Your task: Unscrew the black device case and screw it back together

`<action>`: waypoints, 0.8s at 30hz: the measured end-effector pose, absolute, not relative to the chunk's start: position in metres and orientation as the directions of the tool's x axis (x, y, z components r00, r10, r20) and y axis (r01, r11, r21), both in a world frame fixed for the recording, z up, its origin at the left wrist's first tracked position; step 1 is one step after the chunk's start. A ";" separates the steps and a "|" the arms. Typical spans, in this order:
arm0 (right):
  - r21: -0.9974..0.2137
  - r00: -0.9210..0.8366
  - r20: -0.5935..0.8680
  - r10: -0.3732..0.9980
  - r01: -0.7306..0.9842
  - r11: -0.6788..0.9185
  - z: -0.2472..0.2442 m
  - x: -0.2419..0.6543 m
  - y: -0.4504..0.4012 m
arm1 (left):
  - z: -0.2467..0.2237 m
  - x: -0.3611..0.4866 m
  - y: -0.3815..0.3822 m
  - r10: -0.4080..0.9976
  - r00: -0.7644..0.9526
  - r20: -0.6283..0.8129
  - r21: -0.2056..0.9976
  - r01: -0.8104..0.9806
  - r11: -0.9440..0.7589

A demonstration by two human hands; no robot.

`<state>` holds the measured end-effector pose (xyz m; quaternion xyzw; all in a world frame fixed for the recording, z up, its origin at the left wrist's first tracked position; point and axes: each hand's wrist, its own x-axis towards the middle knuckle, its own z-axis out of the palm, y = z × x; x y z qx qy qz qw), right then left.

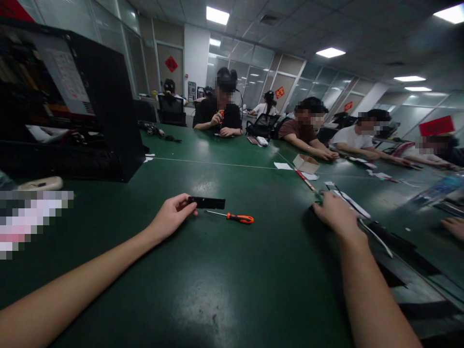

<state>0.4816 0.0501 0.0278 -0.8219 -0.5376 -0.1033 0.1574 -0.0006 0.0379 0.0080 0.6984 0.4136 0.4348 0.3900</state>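
Two bare forearms reach in from the bottom of the frame across a dark green desk (217, 290). At centre left, the left hand (170, 217) pinches one end of a flat black strip (206, 202) between thumb and fingers, and the strip lies level, just above or on the desk; which of the two cannot be told. Just beside the strip, toward the lower right of it, a screwdriver (234, 217) with an orange handle lies on the desk, its thin shaft pointing left toward the hand, untouched. At centre right, the right hand (335, 212) rests palm down with loose fingers on a dark flat part (391, 239) at the desk's right side, gripping nothing that can be seen; white strips (350, 200) lie just past its fingertips. A black open case (72, 111) fills the upper left of the frame. Further back, right of centre, a small cardboard box (305, 163) sits on the desk near a red-handled tool (304, 179). Several people sit along the far side and the right side, their hands busy with their own small parts.
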 end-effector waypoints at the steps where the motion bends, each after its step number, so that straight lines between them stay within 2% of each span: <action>1: -0.245 0.344 0.364 0.865 0.932 -0.267 0.033 0.458 0.050 | 0.008 0.002 0.035 0.906 0.286 0.311 0.890 0.246 -0.383; 2: -0.388 0.230 0.366 0.902 0.919 -0.077 0.037 0.431 0.048 | 0.008 0.004 0.032 0.886 0.308 0.346 0.868 0.254 -0.427; 3: -0.538 0.080 0.348 0.934 0.833 0.129 0.041 0.404 0.044 | 0.008 0.006 0.029 0.852 0.350 0.389 0.830 0.268 -0.489; 5: -0.701 -0.245 0.322 0.914 0.587 0.404 0.045 0.351 0.032 | 0.008 0.008 0.024 0.763 0.451 0.463 0.732 0.291 -0.616; 7: -0.727 -0.470 0.260 0.843 0.479 0.491 0.044 0.310 0.017 | 0.008 0.008 0.020 0.685 0.516 0.514 0.641 0.299 -0.706; 11: -0.727 -0.607 0.221 0.763 0.420 0.544 0.033 0.269 -0.007 | 0.006 0.006 0.017 0.608 0.573 0.550 0.558 0.289 -0.778; 16: -0.815 -0.601 0.179 0.779 0.353 0.459 0.028 0.271 -0.002 | 0.005 0.007 0.018 0.643 0.576 0.505 0.574 0.333 -0.748; 19: -0.817 -0.467 0.204 0.861 0.403 0.413 0.034 0.302 0.018 | 0.004 0.008 0.021 0.702 0.530 0.476 0.607 0.380 -0.698; 21: -0.686 -0.232 0.286 0.930 0.628 0.368 0.039 0.341 0.032 | 0.004 0.008 0.022 0.712 0.521 0.472 0.612 0.388 -0.689; 23: -0.413 0.056 0.360 0.931 0.904 0.105 0.042 0.389 0.043 | 0.003 0.009 0.022 0.705 0.534 0.466 0.604 0.391 -0.695; 24: -0.281 0.177 0.372 0.911 0.957 -0.071 0.043 0.414 0.045 | 0.003 0.009 0.022 0.700 0.544 0.463 0.597 0.392 -0.700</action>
